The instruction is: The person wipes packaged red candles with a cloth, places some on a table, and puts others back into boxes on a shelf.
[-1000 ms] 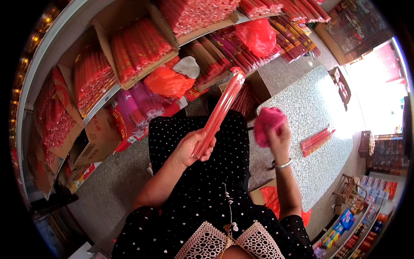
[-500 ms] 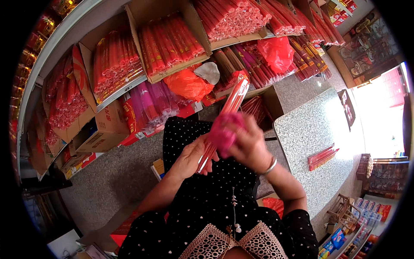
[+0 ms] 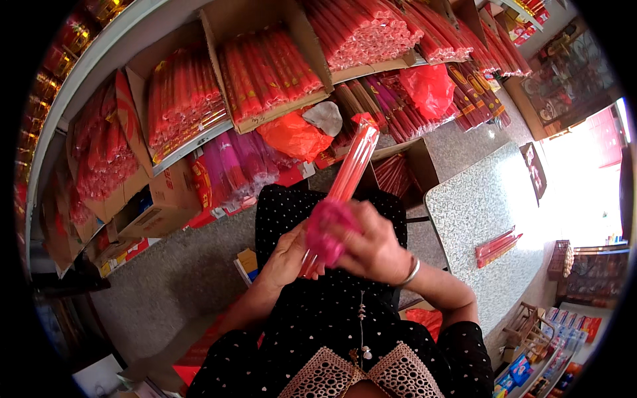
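A long, clear-wrapped pack of red sticks (image 3: 353,166), which look like candles, slants up and away in front of my body. My left hand (image 3: 285,255) grips its lower end, the fingers partly hidden behind the pack. My right hand (image 3: 378,242) is closed on a crumpled magenta cloth (image 3: 330,229) and presses it round the pack just above my left hand. The cloth and right fingers are slightly blurred. A red tip shows at the pack's far end, near the shelf.
Ahead, shelves carry open cardboard boxes (image 3: 275,116) of red wrapped sticks. Orange-red plastic bags (image 3: 295,134) and a grey rag (image 3: 324,118) lie below them. To the right stands a speckled table (image 3: 471,199) bearing other red packs (image 3: 497,247). An open carton (image 3: 421,169) sits under the shelf.
My right hand and the magenta cloth have slid down the pack toward my left hand, baring more of its upper part. My left hand still grips the lower end.
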{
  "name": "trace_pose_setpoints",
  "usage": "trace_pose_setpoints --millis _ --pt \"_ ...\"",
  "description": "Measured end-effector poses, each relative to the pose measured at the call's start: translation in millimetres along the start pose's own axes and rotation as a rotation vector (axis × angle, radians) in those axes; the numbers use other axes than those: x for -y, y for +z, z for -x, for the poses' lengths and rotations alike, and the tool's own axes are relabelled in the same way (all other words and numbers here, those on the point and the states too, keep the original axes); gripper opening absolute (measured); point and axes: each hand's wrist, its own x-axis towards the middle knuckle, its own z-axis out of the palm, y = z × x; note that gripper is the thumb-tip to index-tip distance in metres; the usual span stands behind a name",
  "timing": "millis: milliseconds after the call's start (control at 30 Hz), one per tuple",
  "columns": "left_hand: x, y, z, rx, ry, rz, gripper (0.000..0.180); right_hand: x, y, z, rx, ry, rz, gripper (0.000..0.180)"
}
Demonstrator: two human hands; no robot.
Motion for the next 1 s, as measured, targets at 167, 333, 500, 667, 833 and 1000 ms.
trace_pose_setpoints --millis 167,333,500,667,833,1000 --pt "-7 -1 4 0.054 -0.055 -0.042 0.049 -8 -11 -5 -0.037 -0.004 0.019 0.050" --pt "-18 5 9 0.134 -0.047 -0.046 0.053 -55 -49 -25 -0.361 0.218 0.091 0.038" --pt "-10 3 10 0.146 -0.031 0.187 0.056 -73 -63 -25 -0.507 0.367 0.072 0.028" --pt "-14 13 -11 0.004 0.012 0.365 0.052 -47 -48 -21 -0.459 0.293 0.001 0.034" --pt "-16 21 -31 -0.029 0.152 0.403 0.046 -25 -21 -27 -0.236 0.196 -0.071 0.042" --pt "-24 28 -36 -0.263 0.138 0.511 0.040 1 -11 -23 -0.064 0.123 -0.157 0.047"
